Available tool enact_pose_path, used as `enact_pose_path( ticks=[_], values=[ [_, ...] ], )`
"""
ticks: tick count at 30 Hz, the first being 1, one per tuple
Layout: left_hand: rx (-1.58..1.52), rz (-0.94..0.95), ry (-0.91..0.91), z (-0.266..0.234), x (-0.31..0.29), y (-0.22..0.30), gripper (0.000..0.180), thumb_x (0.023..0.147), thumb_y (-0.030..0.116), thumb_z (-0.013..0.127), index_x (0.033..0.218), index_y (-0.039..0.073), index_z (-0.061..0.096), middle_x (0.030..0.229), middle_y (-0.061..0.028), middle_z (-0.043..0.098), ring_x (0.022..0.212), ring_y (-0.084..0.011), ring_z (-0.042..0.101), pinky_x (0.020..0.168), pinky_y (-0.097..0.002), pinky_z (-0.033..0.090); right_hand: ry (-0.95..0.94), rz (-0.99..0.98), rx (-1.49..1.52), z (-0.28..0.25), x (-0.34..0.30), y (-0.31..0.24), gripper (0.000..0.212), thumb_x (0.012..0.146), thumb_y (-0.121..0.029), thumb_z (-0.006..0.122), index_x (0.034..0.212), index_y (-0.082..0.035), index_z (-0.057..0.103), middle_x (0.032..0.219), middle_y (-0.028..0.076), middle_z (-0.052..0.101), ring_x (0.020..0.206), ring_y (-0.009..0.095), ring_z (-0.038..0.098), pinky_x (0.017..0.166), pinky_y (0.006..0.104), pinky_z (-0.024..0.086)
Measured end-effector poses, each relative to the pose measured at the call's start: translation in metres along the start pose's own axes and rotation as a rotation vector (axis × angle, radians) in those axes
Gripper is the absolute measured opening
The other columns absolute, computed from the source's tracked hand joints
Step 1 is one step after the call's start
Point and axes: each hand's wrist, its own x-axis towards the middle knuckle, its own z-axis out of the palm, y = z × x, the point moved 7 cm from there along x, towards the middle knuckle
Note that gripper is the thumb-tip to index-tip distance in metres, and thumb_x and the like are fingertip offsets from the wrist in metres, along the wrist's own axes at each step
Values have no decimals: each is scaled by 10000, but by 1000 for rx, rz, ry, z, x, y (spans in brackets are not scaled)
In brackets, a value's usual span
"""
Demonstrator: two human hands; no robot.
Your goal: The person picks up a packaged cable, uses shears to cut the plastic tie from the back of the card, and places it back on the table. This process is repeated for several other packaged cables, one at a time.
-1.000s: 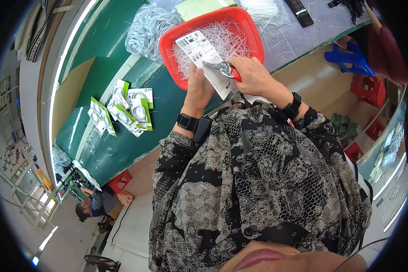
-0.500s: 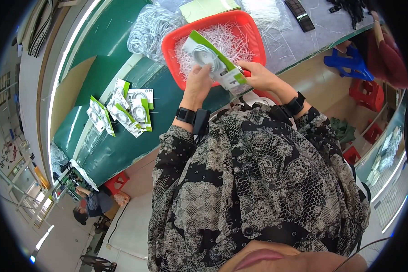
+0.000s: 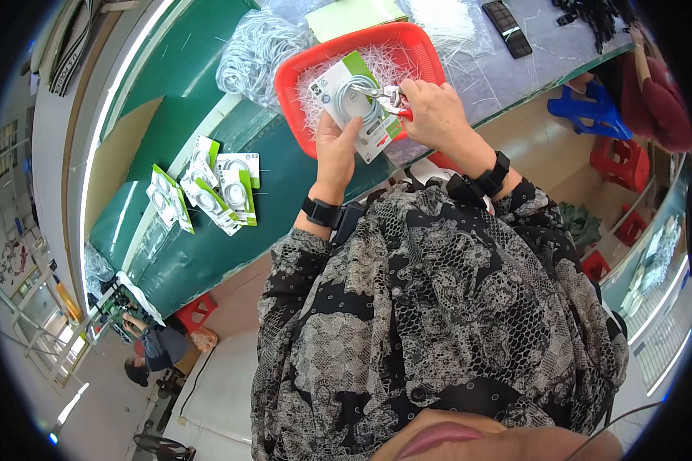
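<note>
My left hand (image 3: 335, 157) is closed on a white and green packaging card (image 3: 333, 83) that carries a coiled pale cable (image 3: 354, 107). The thumb presses on the card's face near the coil. In my right hand (image 3: 440, 117) is a pair of cutting pliers (image 3: 390, 97) with red handles, its metal jaws against or just over the coil's upper right side. Both hands are above the near part of a red plastic basket (image 3: 288, 104), in which many thin white plastic strips (image 3: 396, 58) lie. Further left, several similar carded cables (image 3: 237, 192) rest in a loose pile.
A clear bag of coiled cables (image 3: 257, 58) and a pale green stack (image 3: 354, 15) sit behind the basket. More white strips (image 3: 450, 23), a dark phone (image 3: 507, 29) and black cords (image 3: 592, 19) lie to the right. A blue stool (image 3: 592, 111) stands near another person's sleeve (image 3: 657, 104).
The card has turned its face more toward me and come slightly lower. My right hand has shifted, bringing the pliers' jaws into view over the cable coil.
</note>
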Motion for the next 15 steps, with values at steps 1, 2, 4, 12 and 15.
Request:
enact_pose_path(
  ticks=[1, 2, 4, 12, 15],
  values=[
    [6, 10, -1, 0, 0, 0, 427, 880, -60, 545, 1288, 44, 473, 1246, -64, 555, 1131, -166, 542, 970, -335, 448, 0, -11, -5, -1, 0, -3, 293, 700, -162, 671, 940, -86, 523, 828, 88, 605, 813, 276, 608, 699, 377, 402],
    [11, 19, -2, 0, -1, 1, 425, 880, -62, 544, 1286, 42, 476, 1245, -63, 557, 1130, -165, 543, 970, -335, 448, 0, -21, -11, -2, -1, -5, 292, 699, -162, 673, 937, -85, 521, 825, 87, 603, 811, 272, 607, 697, 376, 400],
    [23, 31, 5, 1, -1, 0, 420, 881, -63, 541, 1283, 42, 482, 1240, -61, 560, 1125, -163, 545, 969, -332, 447, -1, -33, -18, -2, -1, -7, 292, 698, -162, 675, 933, -83, 520, 822, 86, 600, 808, 269, 606, 694, 376, 397],
    [292, 138, 70, -4, -5, 3, 422, 872, -41, 551, 1285, 7, 484, 1185, -85, 598, 1065, -170, 577, 914, -319, 462, 68, -75, -134, -7, -1, -17, 281, 700, -163, 679, 925, -84, 530, 805, 75, 593, 780, 245, 608, 696, 366, 386],
    [526, 232, 89, -5, -6, 12, 453, 861, -23, 563, 1304, -16, 465, 1169, -124, 612, 1037, -207, 599, 890, -332, 471, 56, -88, -176, -5, -1, -17, 263, 716, -155, 669, 927, -71, 536, 807, 80, 598, 784, 260, 610, 689, 369, 414]
  ],
)
